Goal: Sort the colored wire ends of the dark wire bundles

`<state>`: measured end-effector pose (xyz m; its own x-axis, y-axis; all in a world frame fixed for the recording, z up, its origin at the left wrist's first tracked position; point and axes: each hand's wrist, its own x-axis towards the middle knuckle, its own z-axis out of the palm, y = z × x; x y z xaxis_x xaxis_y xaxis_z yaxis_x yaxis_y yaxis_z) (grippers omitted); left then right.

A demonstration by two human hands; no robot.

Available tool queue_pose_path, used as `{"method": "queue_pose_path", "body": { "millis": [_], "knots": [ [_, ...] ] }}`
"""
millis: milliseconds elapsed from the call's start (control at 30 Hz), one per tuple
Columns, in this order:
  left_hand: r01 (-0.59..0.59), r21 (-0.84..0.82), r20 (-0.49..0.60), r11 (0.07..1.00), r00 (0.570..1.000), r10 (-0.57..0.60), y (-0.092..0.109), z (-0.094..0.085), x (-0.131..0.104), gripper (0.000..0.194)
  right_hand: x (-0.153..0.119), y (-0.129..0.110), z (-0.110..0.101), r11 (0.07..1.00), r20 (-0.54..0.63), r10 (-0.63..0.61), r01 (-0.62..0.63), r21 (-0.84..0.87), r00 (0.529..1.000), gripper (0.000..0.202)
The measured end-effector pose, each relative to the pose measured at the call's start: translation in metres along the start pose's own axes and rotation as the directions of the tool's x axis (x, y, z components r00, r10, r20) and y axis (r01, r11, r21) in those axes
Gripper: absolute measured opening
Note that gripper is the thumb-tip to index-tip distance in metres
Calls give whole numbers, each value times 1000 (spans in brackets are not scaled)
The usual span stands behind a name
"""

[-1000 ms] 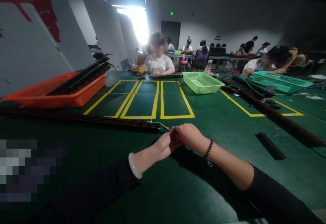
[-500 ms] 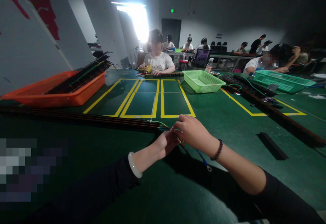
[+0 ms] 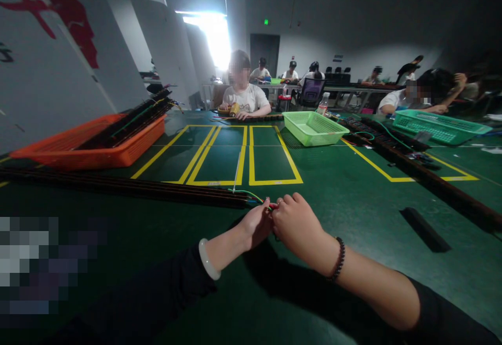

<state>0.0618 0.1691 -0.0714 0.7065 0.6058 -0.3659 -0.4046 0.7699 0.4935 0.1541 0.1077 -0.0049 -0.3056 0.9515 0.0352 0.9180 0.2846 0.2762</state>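
Coloured wires [image 3: 251, 195], green, red and blue, come out of the right end of a long dark strip bundle [image 3: 188, 192] on the green table. My left hand [image 3: 257, 227] is closed on these wires with thumb and fingers pinched. Against it, my right hand [image 3: 296, 227] is closed too, its fingers gripping the red part of the wires beside the left fingertips. The wire ends are hidden under the right hand. A white cable tie [image 3: 237, 172] stands up from the strip bundle, left of the hands.
An orange basket [image 3: 133, 151] with dark strips stands at left. Light green [image 3: 314, 138] and teal [image 3: 443, 135] baskets are further back. A black piece [image 3: 425, 229] and a long dark strip [image 3: 451, 193] lie at right. A person [image 3: 245, 96] sits opposite.
My right hand has turned and closed over the wires, its knuckles now upward. The blue wire with a ring terminal, which hung below the hands, is out of sight.
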Motion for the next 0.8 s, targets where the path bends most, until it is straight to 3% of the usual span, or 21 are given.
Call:
{"method": "queue_pose_path", "body": {
  "millis": [233, 400, 567, 733, 800],
  "knots": [
    [31, 68, -25, 997, 999, -30, 0, 1, -4, 27, 2, -3, 11, 999, 57, 24, -26, 34, 998, 21],
    [8, 72, 81, 997, 997, -13, 0, -4, -3, 34, -4, 10, -7, 985, 49, 47, -54, 163, 998, 21],
    [-33, 90, 97, 995, 995, 24, 1, -6, -2, 37, -1, 37, -18, 962, 68, 186, -196, 192, 980, 25],
    [-41, 105, 20, 994, 999, 39, -1, -5, -1, 29, 17, 63, 4, 958, -80, 234, -216, 187, 969, 23],
    [-45, 105, 30, 993, 999, 42, -1, -5, 0, 27, 26, 70, 18, 956, -71, 238, -220, 195, 969, 24]
  ]
}}
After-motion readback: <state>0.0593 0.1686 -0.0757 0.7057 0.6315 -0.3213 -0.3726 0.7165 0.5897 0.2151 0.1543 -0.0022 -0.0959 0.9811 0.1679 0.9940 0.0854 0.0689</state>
